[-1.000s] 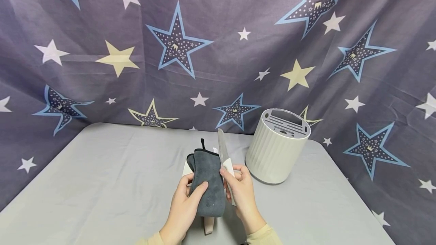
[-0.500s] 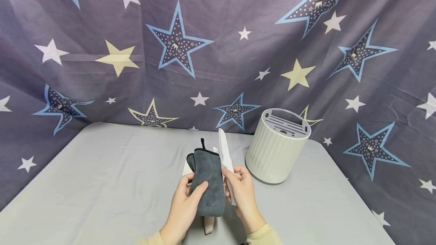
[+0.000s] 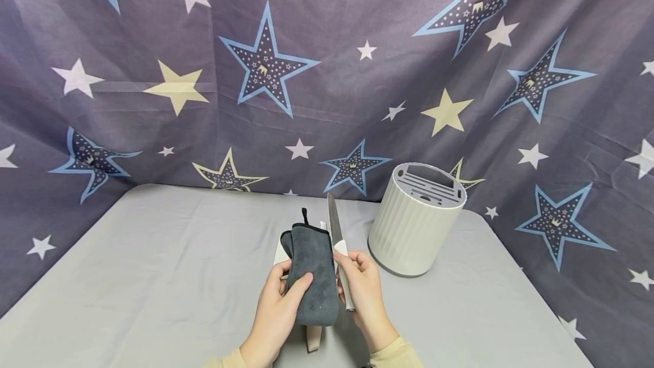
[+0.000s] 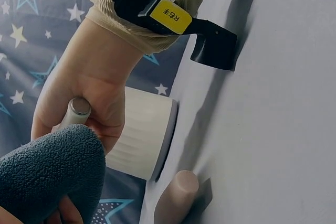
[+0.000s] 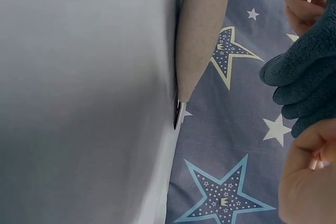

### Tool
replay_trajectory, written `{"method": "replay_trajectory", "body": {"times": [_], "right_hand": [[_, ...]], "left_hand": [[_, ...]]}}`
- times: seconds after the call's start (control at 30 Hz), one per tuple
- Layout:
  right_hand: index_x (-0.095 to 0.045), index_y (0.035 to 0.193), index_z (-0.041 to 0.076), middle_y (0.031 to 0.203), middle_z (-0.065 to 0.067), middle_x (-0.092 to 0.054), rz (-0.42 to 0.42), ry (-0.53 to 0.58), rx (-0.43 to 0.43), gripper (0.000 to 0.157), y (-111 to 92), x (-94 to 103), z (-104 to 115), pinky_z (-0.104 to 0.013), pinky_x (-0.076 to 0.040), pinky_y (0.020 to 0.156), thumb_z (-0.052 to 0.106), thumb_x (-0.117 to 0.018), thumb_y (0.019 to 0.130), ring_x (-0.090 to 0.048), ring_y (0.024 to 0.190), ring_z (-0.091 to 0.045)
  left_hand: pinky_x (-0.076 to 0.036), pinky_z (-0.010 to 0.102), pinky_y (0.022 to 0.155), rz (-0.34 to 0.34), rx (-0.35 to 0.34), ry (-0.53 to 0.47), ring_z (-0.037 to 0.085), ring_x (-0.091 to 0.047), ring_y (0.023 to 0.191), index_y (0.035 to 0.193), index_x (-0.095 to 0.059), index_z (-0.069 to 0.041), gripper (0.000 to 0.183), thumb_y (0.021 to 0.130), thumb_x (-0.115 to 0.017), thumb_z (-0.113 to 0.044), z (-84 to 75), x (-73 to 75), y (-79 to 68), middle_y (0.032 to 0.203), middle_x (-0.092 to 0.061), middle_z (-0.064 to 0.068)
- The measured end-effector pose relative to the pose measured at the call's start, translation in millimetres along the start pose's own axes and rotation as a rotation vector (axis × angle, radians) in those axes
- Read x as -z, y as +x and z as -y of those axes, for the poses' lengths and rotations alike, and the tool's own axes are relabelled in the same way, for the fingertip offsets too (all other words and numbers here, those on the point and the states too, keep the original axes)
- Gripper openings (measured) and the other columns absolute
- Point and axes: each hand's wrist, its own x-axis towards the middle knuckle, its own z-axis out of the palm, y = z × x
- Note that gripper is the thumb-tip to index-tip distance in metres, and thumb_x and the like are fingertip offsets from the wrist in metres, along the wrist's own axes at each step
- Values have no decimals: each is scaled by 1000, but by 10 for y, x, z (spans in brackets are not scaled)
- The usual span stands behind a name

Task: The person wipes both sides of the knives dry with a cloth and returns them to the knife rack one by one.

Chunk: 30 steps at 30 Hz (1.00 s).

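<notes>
A folded dark grey cloth [image 3: 313,277] with black edging and a hanging loop is in my left hand [image 3: 276,300], its thumb across the front. My right hand [image 3: 364,288] grips the white handle [image 3: 345,285] of a knife beside the cloth's right edge. The knife's grey blade [image 3: 334,217] points up and away from me. Whether the cloth touches the blade, I cannot tell. In the left wrist view the knife's metal end cap [image 4: 80,106] shows at my right palm. Under the cloth lies something with a pinkish-beige handle [image 3: 313,338]; its far part is mostly hidden.
To the right stands a white ribbed knife block [image 3: 411,231] with a grey slotted top. A white piece [image 3: 280,253] peeks out behind the cloth. A pale grey sheet covers the table [image 3: 153,277], and a star-patterned curtain [image 3: 327,84] rises behind and at the sides.
The knife has turned slightly in my right hand: its blade flashed bright white half a second ago and now looks dark grey. The left hand and cloth stay almost still.
</notes>
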Motion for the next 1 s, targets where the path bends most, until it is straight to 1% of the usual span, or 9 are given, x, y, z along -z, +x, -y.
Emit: {"method": "replay_trajectory", "body": {"times": [0.33,0.57,0.7,0.83,1.0], "right_hand": [[-59,95,-2,61,4,-53,2,-30,-15,23,-1,1,-5,-19,-35,39,21,-63,94,-44,44,-6],[-59,98,-3,65,3,-53,9,-38,-24,26,-2,-4,-2,-19,-35,39,23,-60,96,-44,46,-7],[-61,105,-2,67,3,-53,14,-48,-30,28,-7,0,8,-18,-36,41,25,-57,98,-43,48,-7],[-61,116,-4,69,3,-53,29,-53,-35,35,-18,5,14,-18,-38,43,27,-52,101,-44,50,-6],[-61,121,-4,71,3,-53,39,-70,-22,42,-33,6,14,-19,-41,46,31,-47,103,-47,51,-5]], "left_hand": [[-56,29,69,-7,5,6,15,-64,88,140,-41,3,54,98,-61,-25,-9,1,-3,103,-64,15],[-56,28,69,-5,-1,17,15,-63,89,140,-40,3,54,99,-60,-25,-19,6,-13,104,-64,15],[-56,28,70,0,-7,11,15,-63,91,141,-40,3,54,99,-60,-25,-27,1,-18,106,-64,16],[-56,28,70,-4,-12,16,15,-62,91,141,-40,3,54,99,-60,-24,-31,-3,-19,106,-63,15],[-55,28,70,-13,-15,23,15,-62,91,140,-42,2,54,98,-61,-25,-33,-9,-16,106,-64,14]]}}
